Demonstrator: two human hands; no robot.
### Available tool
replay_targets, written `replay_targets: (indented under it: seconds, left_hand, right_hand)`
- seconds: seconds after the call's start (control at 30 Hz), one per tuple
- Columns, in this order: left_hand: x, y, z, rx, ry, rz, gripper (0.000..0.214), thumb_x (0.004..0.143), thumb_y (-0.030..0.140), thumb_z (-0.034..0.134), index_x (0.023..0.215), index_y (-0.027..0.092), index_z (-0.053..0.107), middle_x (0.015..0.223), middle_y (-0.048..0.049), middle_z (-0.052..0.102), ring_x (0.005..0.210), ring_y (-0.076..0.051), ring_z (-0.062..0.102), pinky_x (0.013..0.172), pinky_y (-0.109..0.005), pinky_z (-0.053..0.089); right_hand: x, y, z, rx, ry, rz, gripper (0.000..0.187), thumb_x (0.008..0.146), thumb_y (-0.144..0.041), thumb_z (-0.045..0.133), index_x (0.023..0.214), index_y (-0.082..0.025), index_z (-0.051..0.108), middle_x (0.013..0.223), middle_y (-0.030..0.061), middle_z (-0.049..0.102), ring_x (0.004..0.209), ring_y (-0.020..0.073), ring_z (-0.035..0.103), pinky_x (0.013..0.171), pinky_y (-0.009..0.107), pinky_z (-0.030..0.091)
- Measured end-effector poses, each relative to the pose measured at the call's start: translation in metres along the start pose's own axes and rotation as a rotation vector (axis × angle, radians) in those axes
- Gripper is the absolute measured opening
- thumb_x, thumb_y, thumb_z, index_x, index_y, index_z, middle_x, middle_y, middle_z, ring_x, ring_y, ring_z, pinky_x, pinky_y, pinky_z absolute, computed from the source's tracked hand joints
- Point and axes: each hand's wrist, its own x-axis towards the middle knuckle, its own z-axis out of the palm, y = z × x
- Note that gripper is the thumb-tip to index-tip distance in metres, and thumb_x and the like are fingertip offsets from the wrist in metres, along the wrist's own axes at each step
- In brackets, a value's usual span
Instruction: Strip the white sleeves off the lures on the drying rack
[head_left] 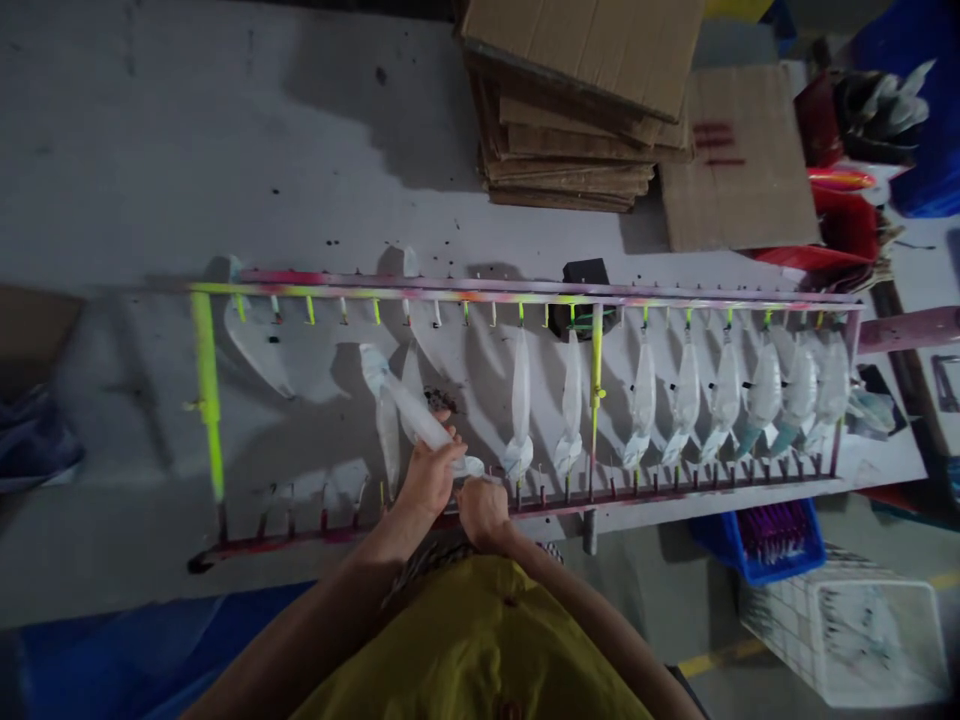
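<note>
My left hand (429, 478) is closed round the lower part of a translucent whitish fishing lure (412, 405), which slants up and to the left. Beside it, my right hand (484, 512) is curled into a fist at the lower bar of a paint-stained metal rack (330, 533); whatever its fingers grip is hidden. Similar pale lures, one of them here (520, 390), are strung between the rack's upper and lower pegs on the right half. Other loose lures, including one at the left (255, 350), lie on the table within or against the frame.
Behind the rack rises a stack of cardboard sheets (577, 60). A black block (586, 272) sits by the upper bar. At the right are red bins (844, 235); below stand a blue bin (757, 570) and a white basket (885, 690). Blue sheeting (150, 650) lies lower left.
</note>
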Motion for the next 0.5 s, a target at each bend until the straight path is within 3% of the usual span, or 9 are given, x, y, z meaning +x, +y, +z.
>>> replay_targets:
  seconds: [0.13, 0.3, 0.4, 0.5]
  left_hand:
    - [0.000, 0.006, -0.004, -0.035, 0.000, -0.009, 0.050, 0.044, 0.013, 0.073, 0.091, 0.026, 0.061, 0.077, 0.0040, 0.058, 0.071, -0.014, 0.055, 0.069, -0.027, 0.042]
    - [0.018, 0.014, 0.010, 0.147, -0.173, -0.099, 0.043, 0.047, 0.019, 0.074, 0.089, 0.020, 0.067, 0.066, 0.0034, 0.057, 0.057, -0.011, 0.050, 0.056, -0.025, 0.038]
    - [0.030, 0.013, 0.025, 0.239, -0.215, -0.090, 0.033, 0.050, 0.019, 0.072, 0.083, 0.016, 0.068, 0.055, 0.0039, 0.053, 0.050, -0.011, 0.046, 0.050, -0.024, 0.033]
    - [0.043, 0.011, 0.034, 0.262, -0.207, -0.087, 0.027, 0.052, 0.020, 0.066, 0.078, 0.016, 0.065, 0.050, 0.0048, 0.050, 0.047, -0.010, 0.043, 0.049, -0.024, 0.032]
  right_hand:
    - [0.000, -0.002, -0.007, -0.008, -0.023, 0.001, 0.027, 0.092, -0.013, 0.047, 0.095, -0.011, 0.074, 0.094, 0.0184, 0.073, 0.087, 0.0280, 0.070, 0.064, 0.031, 0.051]
    - [-0.001, 0.002, -0.018, 0.008, -0.055, -0.019, 0.018, 0.090, -0.020, 0.056, 0.091, -0.012, 0.072, 0.091, 0.0143, 0.074, 0.084, 0.0255, 0.071, 0.062, 0.027, 0.048]
    - [-0.007, 0.018, -0.010, 0.029, 0.034, -0.084, 0.020, 0.090, -0.032, 0.058, 0.090, -0.016, 0.070, 0.087, 0.0099, 0.074, 0.080, 0.0216, 0.070, 0.063, 0.024, 0.044]
    - [-0.011, 0.038, 0.005, 0.113, 0.173, -0.199, 0.023, 0.095, -0.028, 0.047, 0.087, -0.020, 0.067, 0.081, 0.0044, 0.073, 0.077, 0.0152, 0.068, 0.064, 0.020, 0.040]
